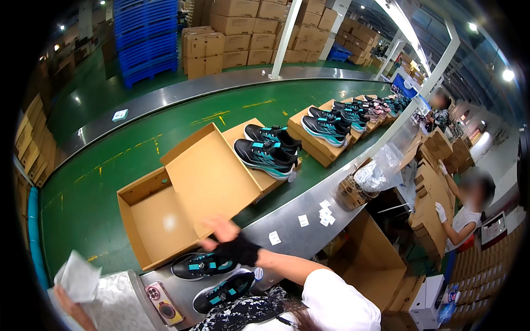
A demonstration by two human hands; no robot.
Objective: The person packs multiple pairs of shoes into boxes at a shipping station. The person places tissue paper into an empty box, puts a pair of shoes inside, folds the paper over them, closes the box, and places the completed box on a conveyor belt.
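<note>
At the lower left, my left hand (73,309) grips a sheet of white tissue paper (79,277), beside a stack of white wrapping paper (118,302). My right hand (229,240), in a black fingerless glove, is at the near edge of an open cardboard shoebox (157,212); its fingers are apart and somewhat blurred. Whether they touch the box, I cannot tell. The shoebox lid (212,168) is folded back, and no shoes show inside. Below my right hand lie two black and teal sneakers, one (201,266) close to the box and another (225,289) nearer me.
A phone (164,303) lies on the metal ledge (287,215), with several small white labels (326,214). Along the green conveyor (118,160), sneaker pairs (268,149) rest on shoeboxes. A carton with plastic bags (378,171) stands right. Co-workers (469,209) are at the right.
</note>
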